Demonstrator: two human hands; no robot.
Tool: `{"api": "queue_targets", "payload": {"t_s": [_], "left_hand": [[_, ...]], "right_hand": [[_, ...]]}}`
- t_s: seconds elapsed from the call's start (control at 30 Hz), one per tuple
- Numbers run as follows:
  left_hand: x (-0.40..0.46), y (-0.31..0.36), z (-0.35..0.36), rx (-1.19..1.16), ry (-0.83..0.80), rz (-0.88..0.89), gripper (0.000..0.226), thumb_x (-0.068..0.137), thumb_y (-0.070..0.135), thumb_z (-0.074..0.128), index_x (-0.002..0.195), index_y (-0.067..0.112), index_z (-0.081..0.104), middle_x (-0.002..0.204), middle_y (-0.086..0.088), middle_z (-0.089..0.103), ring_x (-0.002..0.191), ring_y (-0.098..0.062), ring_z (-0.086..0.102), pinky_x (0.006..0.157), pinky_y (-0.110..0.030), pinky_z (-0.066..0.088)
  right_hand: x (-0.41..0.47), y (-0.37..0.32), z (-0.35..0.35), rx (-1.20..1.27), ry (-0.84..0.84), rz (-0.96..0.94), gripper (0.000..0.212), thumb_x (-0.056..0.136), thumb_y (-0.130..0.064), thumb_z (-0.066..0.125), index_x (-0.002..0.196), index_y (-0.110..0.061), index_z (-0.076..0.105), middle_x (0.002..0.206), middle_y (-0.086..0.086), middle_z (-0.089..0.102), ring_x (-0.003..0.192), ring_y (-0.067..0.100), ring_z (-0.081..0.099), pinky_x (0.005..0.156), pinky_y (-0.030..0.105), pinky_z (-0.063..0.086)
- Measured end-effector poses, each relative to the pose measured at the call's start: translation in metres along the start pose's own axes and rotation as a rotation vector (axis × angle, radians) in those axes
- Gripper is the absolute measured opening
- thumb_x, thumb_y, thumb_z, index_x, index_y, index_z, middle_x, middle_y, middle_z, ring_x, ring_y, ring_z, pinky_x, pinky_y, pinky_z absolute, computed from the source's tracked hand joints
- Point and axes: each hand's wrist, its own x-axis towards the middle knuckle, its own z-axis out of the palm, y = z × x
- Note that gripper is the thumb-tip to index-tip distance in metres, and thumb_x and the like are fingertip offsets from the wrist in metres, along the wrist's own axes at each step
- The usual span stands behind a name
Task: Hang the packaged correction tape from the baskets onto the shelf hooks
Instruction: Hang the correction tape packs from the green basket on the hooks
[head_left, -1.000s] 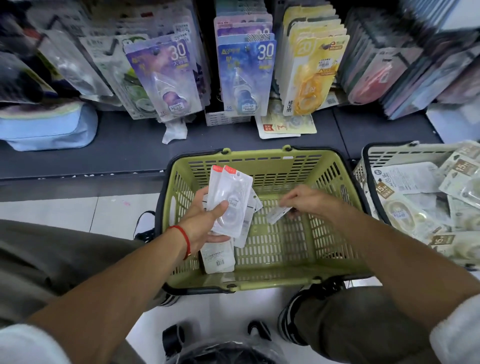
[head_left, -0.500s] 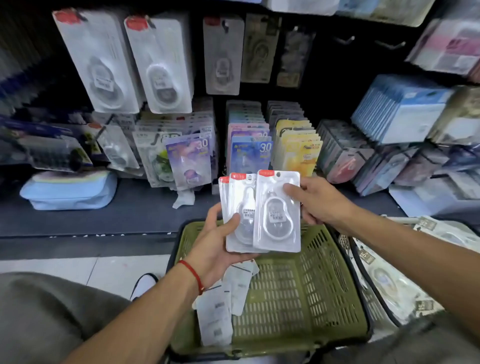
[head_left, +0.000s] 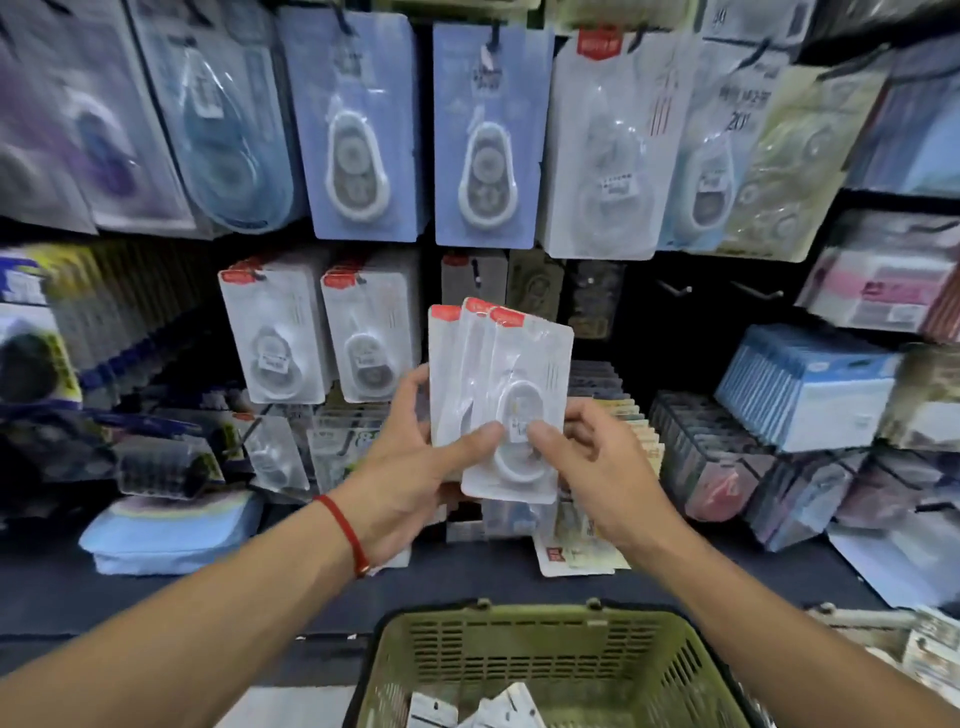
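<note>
Far left on my view, blurred packets fill the display, and a pale blue bundle (head_left: 171, 530) lies on the dark shelf (head_left: 519, 577) below them. Moving in, two white correction tape packs with red tabs (head_left: 317, 338) hang side by side on the middle row, left of centre. My left hand (head_left: 410, 467), a red cord bracelet (head_left: 345, 532) on its wrist, has its grip closed on a fanned stack of packaged correction tape (head_left: 501, 395): thumb pressed across the front near the lower middle, fingers curled round the left edge and behind. At least three red-tabbed tops show in the fan, held upright in front of the middle row, above the shelf. My right hand (head_left: 597, 462) meets the same stack from the right, thumb on the front of the foremost pack, just beside the left thumb, fingers bent behind its right edge, so that grip is narrow and pinching that pack. Right of the stack, two bare hooks (head_left: 675, 287) stick out of the dark back panel. Below, the green basket (head_left: 519, 629) sits at the bottom of the view with a few white packs (head_left: 498, 709) lying in it. At the far right edge, a white basket (head_left: 862, 618) shows part of its rim.
</note>
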Motion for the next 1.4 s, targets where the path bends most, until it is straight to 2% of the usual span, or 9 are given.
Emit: {"api": "queue_targets", "payload": {"t_s": [0.2, 0.33, 0.47, 0.7, 0.83, 0.93, 1.13, 1.3, 1.4], "left_hand": [[0.010, 0.016, -0.033, 0.032, 0.191, 0.131, 0.062, 0.083, 0.023, 0.080, 0.133, 0.039, 0.049, 0.128, -0.004, 0.074, 0.111, -0.034, 0.074, 0.086, -0.058, 0.062], [0.013, 0.029, -0.046, 0.300, 0.458, 0.441, 0.051, 0.095, 0.016, 0.076, 0.131, 0.041, 0.050, 0.125, 0.010, 0.071, 0.115, -0.013, 0.070, 0.102, -0.050, 0.056], [0.010, 0.031, -0.053, 0.368, 0.530, 0.521, 0.055, 0.096, 0.018, 0.075, 0.138, 0.036, 0.046, 0.121, 0.017, 0.069, 0.109, -0.004, 0.069, 0.100, -0.040, 0.056], [0.008, 0.037, -0.051, 0.307, 0.561, 0.591, 0.055, 0.096, 0.021, 0.077, 0.139, 0.035, 0.046, 0.123, 0.015, 0.067, 0.110, -0.004, 0.070, 0.094, -0.034, 0.057], [0.008, 0.038, -0.046, 0.276, 0.566, 0.609, 0.055, 0.091, 0.030, 0.077, 0.137, 0.036, 0.047, 0.120, 0.020, 0.069, 0.110, -0.005, 0.071, 0.090, -0.029, 0.060], [0.009, 0.037, -0.044, 0.250, 0.513, 0.557, 0.054, 0.092, 0.027, 0.080, 0.136, 0.034, 0.048, 0.123, 0.016, 0.071, 0.113, -0.010, 0.071, 0.097, -0.041, 0.059], [0.012, 0.019, -0.030, 0.113, 0.220, 0.311, 0.063, 0.082, 0.031, 0.080, 0.134, 0.034, 0.045, 0.127, -0.002, 0.075, 0.115, -0.028, 0.074, 0.094, -0.066, 0.057], [0.015, 0.012, -0.031, 0.091, 0.212, 0.283, 0.066, 0.079, 0.030, 0.084, 0.132, 0.036, 0.045, 0.124, 0.000, 0.076, 0.111, -0.027, 0.075, 0.087, -0.059, 0.062], [0.017, 0.012, -0.037, 0.107, 0.296, 0.285, 0.042, 0.095, 0.028, 0.074, 0.126, 0.041, 0.049, 0.115, 0.011, 0.077, 0.098, -0.021, 0.078, 0.069, -0.051, 0.066]], "right_hand": [[0.025, -0.008, 0.025, 0.117, 0.127, -0.087, 0.027, 0.090, -0.040, 0.076, 0.112, -0.028, 0.064, 0.103, -0.006, 0.080, 0.093, 0.012, 0.077, 0.071, 0.019, 0.057], [0.041, -0.012, 0.033, 0.099, 0.145, -0.132, 0.023, 0.097, -0.034, 0.075, 0.117, -0.028, 0.065, 0.103, -0.009, 0.080, 0.092, 0.010, 0.078, 0.069, 0.018, 0.056], [0.051, -0.015, 0.037, 0.122, 0.162, -0.116, 0.030, 0.094, -0.037, 0.076, 0.120, -0.027, 0.067, 0.105, -0.004, 0.081, 0.095, 0.015, 0.079, 0.074, 0.026, 0.061], [0.055, -0.023, 0.037, 0.124, 0.152, -0.098, 0.038, 0.087, -0.050, 0.078, 0.119, -0.029, 0.073, 0.098, 0.001, 0.082, 0.093, 0.028, 0.079, 0.092, 0.058, 0.061], [0.056, -0.023, 0.038, -0.039, 0.168, -0.060, 0.041, 0.093, -0.056, 0.071, 0.123, -0.029, 0.070, 0.103, -0.008, 0.081, 0.096, 0.014, 0.078, 0.093, 0.050, 0.061], [0.054, -0.019, 0.035, -0.431, 0.223, -0.020, 0.049, 0.096, -0.058, 0.064, 0.135, -0.028, 0.059, 0.127, -0.012, 0.065, 0.112, 0.008, 0.063, 0.100, 0.041, 0.054], [0.040, -0.020, 0.053, -0.222, -0.010, -0.110, 0.019, 0.099, -0.044, 0.069, 0.109, -0.030, 0.076, 0.098, -0.020, 0.078, 0.092, -0.003, 0.070, 0.079, 0.014, 0.051], [0.037, -0.015, 0.059, -0.116, 0.078, -0.093, 0.012, 0.099, -0.035, 0.073, 0.107, -0.026, 0.074, 0.096, -0.010, 0.080, 0.091, 0.008, 0.075, 0.083, 0.033, 0.061], [0.036, -0.018, 0.057, -0.002, 0.152, -0.048, 0.010, 0.100, -0.028, 0.071, 0.106, -0.020, 0.067, 0.093, -0.002, 0.079, 0.079, 0.020, 0.076, 0.070, 0.044, 0.065]]}}
